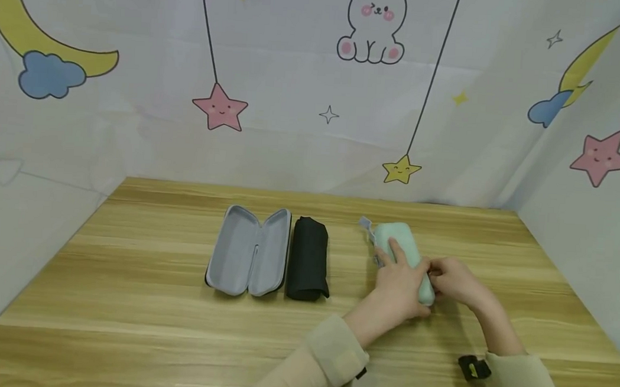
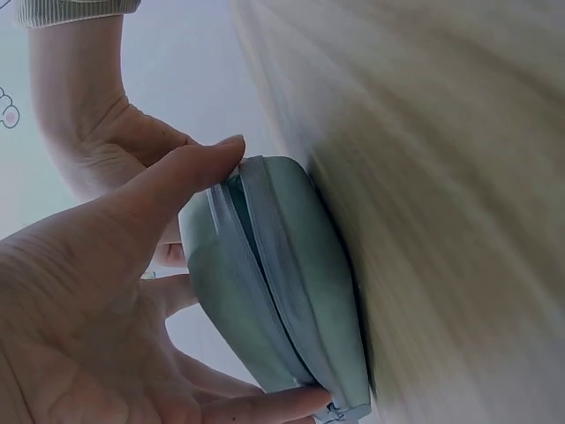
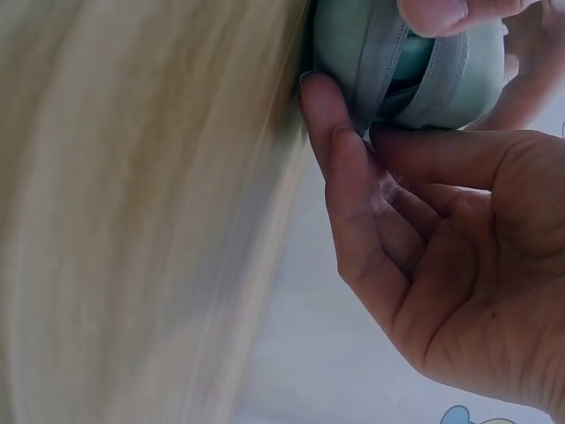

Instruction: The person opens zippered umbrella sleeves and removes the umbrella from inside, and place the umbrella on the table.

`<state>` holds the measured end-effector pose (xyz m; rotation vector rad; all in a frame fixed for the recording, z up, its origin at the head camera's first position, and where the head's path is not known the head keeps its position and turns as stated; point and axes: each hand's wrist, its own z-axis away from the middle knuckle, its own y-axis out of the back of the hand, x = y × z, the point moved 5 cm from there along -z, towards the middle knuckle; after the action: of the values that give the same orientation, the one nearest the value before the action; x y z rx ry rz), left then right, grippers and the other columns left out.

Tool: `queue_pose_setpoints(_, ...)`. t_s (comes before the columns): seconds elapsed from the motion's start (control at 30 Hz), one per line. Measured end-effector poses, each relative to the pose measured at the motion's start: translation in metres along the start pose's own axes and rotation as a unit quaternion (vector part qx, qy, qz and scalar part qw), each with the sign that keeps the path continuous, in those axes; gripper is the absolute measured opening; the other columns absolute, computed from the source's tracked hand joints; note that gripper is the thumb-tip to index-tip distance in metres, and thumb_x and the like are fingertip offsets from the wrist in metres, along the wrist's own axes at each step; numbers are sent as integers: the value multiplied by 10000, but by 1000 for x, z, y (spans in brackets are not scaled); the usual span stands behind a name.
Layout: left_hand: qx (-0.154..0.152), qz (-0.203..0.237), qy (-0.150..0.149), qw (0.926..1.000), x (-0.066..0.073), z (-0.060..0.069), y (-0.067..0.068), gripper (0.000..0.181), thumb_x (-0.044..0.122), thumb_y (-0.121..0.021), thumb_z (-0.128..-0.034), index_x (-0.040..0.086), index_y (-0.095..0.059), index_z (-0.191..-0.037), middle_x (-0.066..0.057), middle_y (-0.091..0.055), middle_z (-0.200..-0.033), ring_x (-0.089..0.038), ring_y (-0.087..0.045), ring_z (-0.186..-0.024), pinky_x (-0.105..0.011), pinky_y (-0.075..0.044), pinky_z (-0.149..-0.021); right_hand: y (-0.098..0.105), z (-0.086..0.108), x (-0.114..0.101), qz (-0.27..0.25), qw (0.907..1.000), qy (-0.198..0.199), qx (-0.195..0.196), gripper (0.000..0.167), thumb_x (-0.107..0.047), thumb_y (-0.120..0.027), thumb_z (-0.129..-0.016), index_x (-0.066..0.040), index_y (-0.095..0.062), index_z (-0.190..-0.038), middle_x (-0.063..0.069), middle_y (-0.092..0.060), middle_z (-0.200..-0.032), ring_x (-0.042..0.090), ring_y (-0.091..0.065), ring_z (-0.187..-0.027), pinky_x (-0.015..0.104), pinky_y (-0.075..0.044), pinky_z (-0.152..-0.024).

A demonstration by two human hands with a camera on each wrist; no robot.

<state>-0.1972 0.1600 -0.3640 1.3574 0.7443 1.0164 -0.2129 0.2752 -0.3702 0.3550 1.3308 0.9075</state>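
Observation:
A mint-green zippered case [image 1: 399,233] lies on the table, right of centre, with a grey strap [image 1: 365,223] at its far left corner. My left hand [image 1: 397,286] grips it from above. In the left wrist view, the thumb lies at one end and the fingers reach along the case. Beside its right edge is my right hand [image 1: 456,280]. The right wrist view shows that hand's thumb and forefinger pinching at the zipper [image 3: 378,71]; the pull itself is hidden by the fingers. The zipper tapes stand apart there, showing a darker green inside.
Left of the green case lies a black rolled bundle [image 1: 308,258], perhaps a folded umbrella. Next to it sits a hard case [image 1: 233,257], spread open, with grey lining. A white printed cloth [image 1: 291,157] hangs behind the wooden table [image 1: 147,325].

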Motion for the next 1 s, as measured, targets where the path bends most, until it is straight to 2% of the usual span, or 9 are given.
queue_pose_setpoints(0.33,181,-92,146,9997,-2,2,3,859,673,-678,-741,375,-328,-1467,-273,-306,-1517,-465,-393,-1349,-321,-571,-804,-3,-3,3,36,10000,-19,91,368,40,-442,-855,192,-552,-1171,190,-668,-874,181,-637,-755,353,-573,-652)
queue_pose_setpoints(0.43,402,-249,166,9987,-2,6,6,820,687,-657,-749,349,-362,-1436,-261,-391,-1475,-426,-450,-1322,-344,-550,-875,-3,-3,4,59,9999,-6,118,343,36,-461,-850,185,-576,-1137,194,-682,-866,174,-641,-734,342,-569,-631)
queue_pose_setpoints(0.53,722,-593,126,9955,-1,12,11,796,712,-634,-751,324,-384,-1399,-234,-494,-1406,-371,-527,-1268,-346,-531,-907,-3,-4,3,61,9999,9,101,322,22,-467,-862,167,-595,-1119,199,-688,-874,173,-647,-726,338,-568,-628)
queue_pose_setpoints(0.63,1086,-972,28,9893,-1,17,15,797,723,-601,-768,291,-397,-1405,-198,-582,-1324,-308,-600,-1186,-307,-542,-851,-3,-5,3,25,10000,-29,91,299,17,-472,-870,145,-612,-1101,204,-694,-897,177,-659,-737,339,-575,-639)
queue_pose_setpoints(0.77,1601,-1231,-124,9793,-1,24,20,759,697,-570,-807,256,-439,-1411,-123,-684,-1130,-178,-662,-945,-215,-522,-645,-2,-4,4,-125,9999,-54,29,305,47,-459,-855,161,-600,-1100,223,-690,-905,184,-673,-728,341,-581,-641)
queue_pose_setpoints(0.87,1871,-1123,-243,9756,-3,29,23,701,644,-577,-831,228,-474,-1387,-112,-701,-1042,-146,-658,-829,-190,-485,-540,-2,-4,4,-225,9997,-29,-32,307,56,-448,-859,178,-585,-1104,204,-685,-862,178,-672,-699,326,-582,-638)
queue_pose_setpoints(1.0,2096,-772,-482,9735,-8,34,26,602,538,-594,-870,200,-494,-1358,-188,-701,-1065,-189,-713,-776,-208,-520,-518,-4,-4,4,-270,9996,-23,-103,268,31,-461,-909,187,-577,-1094,164,-685,-818,162,-664,-676,320,-581,-632)
